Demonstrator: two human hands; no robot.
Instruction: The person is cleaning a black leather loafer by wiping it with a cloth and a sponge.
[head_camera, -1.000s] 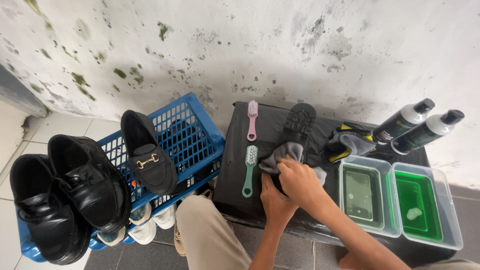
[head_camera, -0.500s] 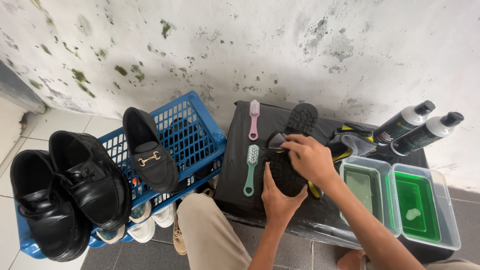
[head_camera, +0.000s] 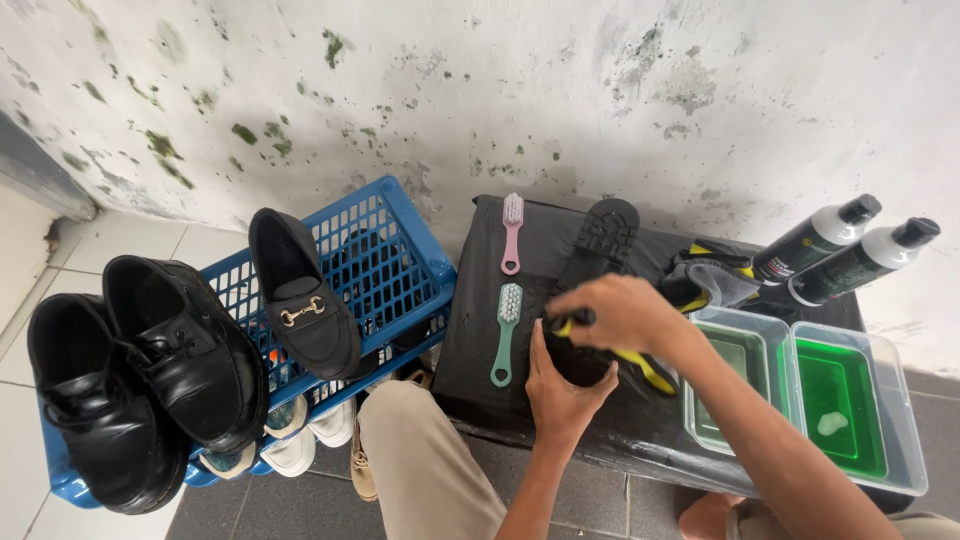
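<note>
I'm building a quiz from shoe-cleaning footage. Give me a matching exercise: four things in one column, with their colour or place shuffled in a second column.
Things:
1. Upper brush
2. Lower brush
3. Loafer with metal buckle
4. Right-hand tub

Descriptions:
A. lies on the blue basket
B. pink
C. holds green liquid
D. mint green

Pairs: 1-B, 2-D, 3-A, 4-C
</note>
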